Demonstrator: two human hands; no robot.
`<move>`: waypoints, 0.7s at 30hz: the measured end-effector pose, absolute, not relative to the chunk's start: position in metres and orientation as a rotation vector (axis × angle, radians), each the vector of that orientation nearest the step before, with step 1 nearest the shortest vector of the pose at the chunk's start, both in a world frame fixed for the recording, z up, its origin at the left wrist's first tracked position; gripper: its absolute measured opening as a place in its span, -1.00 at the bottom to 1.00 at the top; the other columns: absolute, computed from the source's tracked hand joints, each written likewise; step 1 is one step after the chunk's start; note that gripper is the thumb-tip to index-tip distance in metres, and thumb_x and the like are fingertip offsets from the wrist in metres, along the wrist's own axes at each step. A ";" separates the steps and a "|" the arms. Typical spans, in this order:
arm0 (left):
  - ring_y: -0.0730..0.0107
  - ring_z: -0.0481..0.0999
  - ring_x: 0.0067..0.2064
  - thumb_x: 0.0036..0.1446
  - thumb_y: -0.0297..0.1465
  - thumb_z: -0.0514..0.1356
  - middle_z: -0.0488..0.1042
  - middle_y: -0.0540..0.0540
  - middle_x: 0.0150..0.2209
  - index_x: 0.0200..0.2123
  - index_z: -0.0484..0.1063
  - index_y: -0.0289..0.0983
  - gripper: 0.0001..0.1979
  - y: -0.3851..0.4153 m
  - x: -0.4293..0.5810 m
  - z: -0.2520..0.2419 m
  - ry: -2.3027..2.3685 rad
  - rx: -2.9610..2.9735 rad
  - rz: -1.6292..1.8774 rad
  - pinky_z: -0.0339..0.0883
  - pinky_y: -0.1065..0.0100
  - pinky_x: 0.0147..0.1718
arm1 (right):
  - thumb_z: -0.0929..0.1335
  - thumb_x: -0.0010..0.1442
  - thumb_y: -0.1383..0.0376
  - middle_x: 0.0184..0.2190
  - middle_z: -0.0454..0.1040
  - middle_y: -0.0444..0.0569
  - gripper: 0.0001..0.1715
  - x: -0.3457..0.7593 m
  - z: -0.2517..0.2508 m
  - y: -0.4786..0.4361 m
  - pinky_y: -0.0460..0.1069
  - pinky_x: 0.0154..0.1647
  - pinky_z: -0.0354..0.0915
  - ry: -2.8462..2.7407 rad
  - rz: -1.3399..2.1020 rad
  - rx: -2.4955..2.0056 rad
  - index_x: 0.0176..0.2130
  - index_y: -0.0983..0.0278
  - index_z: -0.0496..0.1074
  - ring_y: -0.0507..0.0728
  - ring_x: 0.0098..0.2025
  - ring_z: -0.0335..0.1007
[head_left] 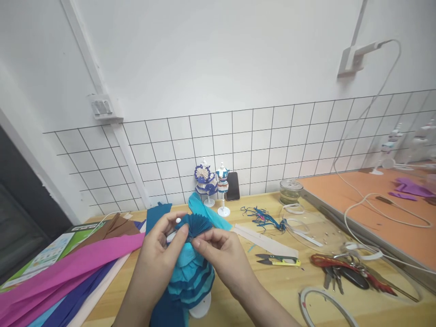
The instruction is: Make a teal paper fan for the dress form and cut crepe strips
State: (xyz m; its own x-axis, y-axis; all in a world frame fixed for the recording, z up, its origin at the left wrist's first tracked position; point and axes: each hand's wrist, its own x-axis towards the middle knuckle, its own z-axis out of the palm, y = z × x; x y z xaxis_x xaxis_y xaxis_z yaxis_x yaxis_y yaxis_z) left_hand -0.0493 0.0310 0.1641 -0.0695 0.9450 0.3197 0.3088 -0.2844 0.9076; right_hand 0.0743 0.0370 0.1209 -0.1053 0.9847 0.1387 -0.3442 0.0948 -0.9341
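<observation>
My left hand [160, 245] and my right hand [218, 250] meet over a small mannequin dressed in layered blue and teal crepe paper [192, 274], standing on a white base [200, 309]. Both hands pinch a dark blue pleated paper fan [195, 225] at the top of the figure. My left fingers are closed on its left side, and my right fingertips grip its lower right edge. Light teal paper [207, 211] sticks out behind the fan.
Pink, purple, brown and teal crepe sheets [68, 268] lie at left. Two small dressed mannequins [213, 184] and a phone [233, 186] stand by the tiled wall. Thread snips [277, 260], paper scraps [264, 219], a glass jar [290, 190], keys [347, 270], tape rings [323, 304] and a cable [374, 204] lie at right.
</observation>
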 end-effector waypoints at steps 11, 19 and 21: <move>0.09 0.24 0.13 -0.15 -0.33 0.28 0.36 -0.15 0.03 0.06 0.24 -0.14 -0.37 0.026 -0.060 0.162 1.221 1.603 1.325 0.18 0.19 0.04 | 0.47 -0.20 0.12 -0.67 0.38 -0.16 -0.69 0.073 0.124 0.037 -0.12 -0.56 0.15 -1.072 1.359 -0.805 -0.57 0.34 0.47 -0.03 -0.60 0.21; 0.15 0.22 0.14 -0.10 -0.35 0.25 0.35 -0.15 0.02 0.10 0.16 -0.11 -0.36 0.031 -0.061 0.159 1.259 1.587 1.276 0.19 0.22 0.03 | 0.47 -0.21 0.12 -0.68 0.39 -0.15 -0.68 0.074 0.124 0.036 -0.12 -0.57 0.16 -1.063 1.357 -0.812 -0.57 0.35 0.47 -0.03 -0.61 0.22; 0.16 0.26 0.12 -0.09 -0.35 0.25 0.37 -0.15 -0.02 0.11 0.15 -0.12 -0.35 0.031 -0.061 0.159 1.269 1.579 1.288 0.20 0.23 0.02 | 0.48 -0.22 0.10 -0.67 0.41 -0.14 -0.65 0.073 0.124 0.037 -0.11 -0.56 0.18 -1.065 1.351 -0.804 -0.57 0.34 0.47 -0.02 -0.60 0.25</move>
